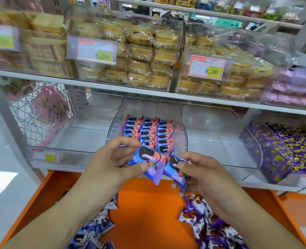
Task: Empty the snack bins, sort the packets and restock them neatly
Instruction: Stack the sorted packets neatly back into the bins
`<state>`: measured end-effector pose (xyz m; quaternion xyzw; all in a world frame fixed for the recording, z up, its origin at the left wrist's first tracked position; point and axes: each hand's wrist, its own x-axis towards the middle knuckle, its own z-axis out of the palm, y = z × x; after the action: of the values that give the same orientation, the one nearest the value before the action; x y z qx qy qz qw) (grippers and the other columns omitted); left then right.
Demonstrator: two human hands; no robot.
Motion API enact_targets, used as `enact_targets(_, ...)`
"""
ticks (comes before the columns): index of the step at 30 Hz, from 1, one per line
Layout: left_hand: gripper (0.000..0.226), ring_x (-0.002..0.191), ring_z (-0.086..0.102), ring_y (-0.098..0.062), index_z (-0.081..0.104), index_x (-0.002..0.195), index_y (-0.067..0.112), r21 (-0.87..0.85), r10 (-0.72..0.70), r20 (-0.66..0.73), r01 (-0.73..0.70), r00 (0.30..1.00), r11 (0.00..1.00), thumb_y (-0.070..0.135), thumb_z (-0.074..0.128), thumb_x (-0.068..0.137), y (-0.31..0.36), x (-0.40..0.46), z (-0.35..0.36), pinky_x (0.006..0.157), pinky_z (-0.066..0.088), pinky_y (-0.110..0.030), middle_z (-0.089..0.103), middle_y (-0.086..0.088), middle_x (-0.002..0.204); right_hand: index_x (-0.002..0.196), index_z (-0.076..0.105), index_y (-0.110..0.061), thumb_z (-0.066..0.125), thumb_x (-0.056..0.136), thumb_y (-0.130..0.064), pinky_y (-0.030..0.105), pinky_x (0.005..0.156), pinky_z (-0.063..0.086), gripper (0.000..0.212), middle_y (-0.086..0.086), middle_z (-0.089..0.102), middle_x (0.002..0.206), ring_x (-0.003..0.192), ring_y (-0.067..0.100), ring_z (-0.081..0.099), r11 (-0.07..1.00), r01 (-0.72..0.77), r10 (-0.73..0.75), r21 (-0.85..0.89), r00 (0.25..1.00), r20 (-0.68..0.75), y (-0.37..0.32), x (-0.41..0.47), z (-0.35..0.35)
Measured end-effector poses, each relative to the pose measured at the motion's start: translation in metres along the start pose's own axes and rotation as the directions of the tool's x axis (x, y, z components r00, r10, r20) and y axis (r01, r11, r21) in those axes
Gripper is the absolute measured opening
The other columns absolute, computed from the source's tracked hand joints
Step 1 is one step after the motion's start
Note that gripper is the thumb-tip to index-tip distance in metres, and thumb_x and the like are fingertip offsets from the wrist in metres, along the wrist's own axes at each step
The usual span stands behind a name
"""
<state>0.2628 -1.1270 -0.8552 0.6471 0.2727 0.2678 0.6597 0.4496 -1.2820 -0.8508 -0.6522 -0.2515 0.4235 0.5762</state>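
— What step is this, would you say?

— Restocking, I think. The left hand (112, 159) pinches one cookie packet (146, 161) between thumb and fingers, and the right hand (200, 169) grips a second packet (177, 168) the same way. Both packets hang just in front of the middle bin (112, 126), which already has three tidy rows (148, 132) of the same kind at the back.

— So what comes next?

— Probably setting these two down at the front of the rows, standing the same way as the rest. The bin's front lip is low, so they would go in over it.

— Anything in the way?

— Not much. The clear bins on either side look bare. Loose packets lie on the orange table (148, 212) below: blue ones (93, 230) to the left, purple ones (211, 221) to the right, not yet sorted. A bin of purple sweets (283, 151) sits to the right, and cake bins (127, 56) fill the shelf above.
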Motion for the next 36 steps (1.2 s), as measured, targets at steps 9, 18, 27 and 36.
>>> enact_targets(9, 0.056, 0.113, 0.072, -0.019, 0.072, 0.118, 0.037, 0.073, -0.004, 0.007, 0.003, 1.000, 0.997, 0.010, 0.089, 0.072, 0.002, -0.003, -0.004, 0.092, 0.060, -0.040, 0.075, 0.002, 0.120, 0.119, 0.070, -0.009, 0.064, 0.096, 0.005, 0.045, 0.064, 0.056, 0.028, 0.023, 0.075, 0.096, 0.079, 0.037, 0.075, 0.994, 0.068, -0.067, -0.088, 0.998, 0.019, -0.006, -0.003, -0.004)
enact_targets(18, 0.037, 0.095, 0.077, -0.024, 0.065, 0.113, 0.024, 0.161, -0.018, 0.006, 0.017, 1.000, 0.987, 0.022, 0.083, 0.081, 0.004, 0.000, 0.003, 0.085, 0.061, -0.039, 0.079, 0.000, 0.107, 0.115, 0.075, -0.040, 0.080, 0.091, -0.026, 0.044, 0.074, 0.062, 0.028, -0.003, 0.077, 0.101, 0.065, 0.013, 0.063, 0.913, 0.197, -0.220, -0.356, 0.975, -0.025, -0.012, -0.002, -0.014)
enact_targets(27, 0.025, 0.075, 0.072, -0.009, 0.065, 0.095, 0.019, 0.428, 0.044, 0.046, -0.060, 0.998, 0.902, 0.011, 0.085, 0.083, -0.006, 0.099, 0.029, 0.059, 0.050, -0.017, 0.078, 0.004, 0.090, 0.099, 0.077, -0.033, 0.079, 0.090, -0.012, 0.019, 0.057, 0.056, 0.023, -0.001, 0.075, 0.098, 0.073, 0.010, 0.074, 0.895, 0.199, -0.322, -0.399, 0.907, -0.270, -0.024, 0.026, -0.061)
enact_targets(36, 0.026, 0.079, 0.062, -0.002, 0.072, 0.084, 0.026, 0.844, -0.034, 0.301, -0.250, 0.953, 0.474, 0.026, 0.094, 0.071, -0.055, 0.186, 0.063, 0.066, 0.048, -0.020, 0.067, 0.014, 0.088, 0.085, 0.074, -0.042, 0.080, 0.089, -0.016, 0.035, 0.058, 0.057, 0.026, -0.011, 0.075, 0.082, 0.078, 0.030, 0.073, 0.871, 0.216, -0.340, -0.441, 0.913, -0.226, -0.014, 0.040, -0.079)
